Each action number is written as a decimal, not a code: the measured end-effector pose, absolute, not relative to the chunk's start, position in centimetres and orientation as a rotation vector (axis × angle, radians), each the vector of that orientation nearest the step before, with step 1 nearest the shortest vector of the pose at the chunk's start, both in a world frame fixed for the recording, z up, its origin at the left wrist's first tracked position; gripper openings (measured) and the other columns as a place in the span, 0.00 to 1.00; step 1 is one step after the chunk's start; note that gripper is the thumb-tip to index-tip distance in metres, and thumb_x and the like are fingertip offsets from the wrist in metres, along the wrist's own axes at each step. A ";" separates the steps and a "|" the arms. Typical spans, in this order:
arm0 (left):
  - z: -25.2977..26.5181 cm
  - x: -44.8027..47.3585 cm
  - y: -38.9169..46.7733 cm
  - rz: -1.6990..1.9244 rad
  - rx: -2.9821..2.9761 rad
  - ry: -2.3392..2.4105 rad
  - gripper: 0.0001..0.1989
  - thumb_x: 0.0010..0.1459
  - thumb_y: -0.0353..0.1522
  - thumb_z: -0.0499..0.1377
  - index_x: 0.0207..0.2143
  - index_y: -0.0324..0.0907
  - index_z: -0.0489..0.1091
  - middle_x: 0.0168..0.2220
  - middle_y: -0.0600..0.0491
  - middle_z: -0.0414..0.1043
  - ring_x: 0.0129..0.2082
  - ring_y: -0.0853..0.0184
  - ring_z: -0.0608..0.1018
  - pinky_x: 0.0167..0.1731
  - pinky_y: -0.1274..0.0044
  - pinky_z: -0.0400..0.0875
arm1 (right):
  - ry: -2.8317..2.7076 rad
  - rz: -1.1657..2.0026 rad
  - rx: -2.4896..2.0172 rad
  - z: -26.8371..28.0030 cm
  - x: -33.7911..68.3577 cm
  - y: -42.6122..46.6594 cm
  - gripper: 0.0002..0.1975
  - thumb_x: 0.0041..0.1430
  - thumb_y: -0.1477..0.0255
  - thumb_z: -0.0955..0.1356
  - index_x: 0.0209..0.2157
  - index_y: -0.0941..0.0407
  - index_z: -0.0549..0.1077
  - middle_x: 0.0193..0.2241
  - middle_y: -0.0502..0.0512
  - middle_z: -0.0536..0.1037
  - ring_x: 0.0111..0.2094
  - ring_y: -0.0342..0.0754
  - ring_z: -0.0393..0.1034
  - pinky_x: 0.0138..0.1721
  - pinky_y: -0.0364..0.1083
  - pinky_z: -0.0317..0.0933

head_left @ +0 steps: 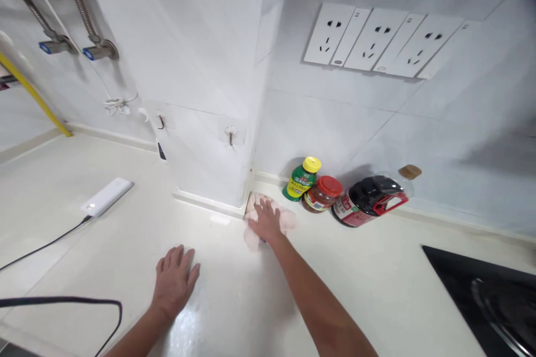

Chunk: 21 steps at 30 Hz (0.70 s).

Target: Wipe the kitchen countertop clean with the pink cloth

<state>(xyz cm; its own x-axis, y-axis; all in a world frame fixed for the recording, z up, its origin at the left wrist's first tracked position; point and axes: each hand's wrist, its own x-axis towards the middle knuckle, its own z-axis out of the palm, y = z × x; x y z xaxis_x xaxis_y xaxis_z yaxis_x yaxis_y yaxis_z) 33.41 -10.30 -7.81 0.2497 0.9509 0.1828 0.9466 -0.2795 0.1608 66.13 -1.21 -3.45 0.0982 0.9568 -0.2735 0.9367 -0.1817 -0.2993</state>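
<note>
One right hand [267,221], fingers spread, lies on one thin pale-pink cloth [252,239] near three lidded containers [319,199]; one left hand [173,281], fingers slightly apart, rests on the glossy white counter [234,295].

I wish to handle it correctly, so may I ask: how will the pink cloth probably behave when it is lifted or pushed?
The pink cloth is probably floppy, since it lies flat with an uneven outline under the right hand. It looks thin, so it is likely light. Pushed, it may slide easily, as the counter looks smooth and shiny.
</note>
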 end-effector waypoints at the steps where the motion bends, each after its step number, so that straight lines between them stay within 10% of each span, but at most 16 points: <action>1: -7.8 33.4 -10.3 0.390 2.472 1.875 0.22 0.67 0.42 0.49 0.55 0.44 0.73 0.59 0.39 0.69 0.62 0.50 0.65 0.58 0.57 0.61 | -1.989 0.621 -2.278 -3.8 64.9 -3.3 0.34 0.65 0.60 0.64 0.69 0.55 0.59 0.75 0.61 0.43 0.75 0.61 0.33 0.69 0.68 0.31; 21: -8.4 33.0 -10.1 0.485 2.446 1.886 0.26 0.66 0.44 0.48 0.57 0.38 0.70 0.61 0.35 0.67 0.63 0.48 0.65 0.61 0.56 0.61 | -2.257 0.737 -1.741 -3.7 55.9 -6.7 0.37 0.62 0.52 0.66 0.69 0.49 0.58 0.75 0.57 0.47 0.75 0.57 0.31 0.70 0.64 0.23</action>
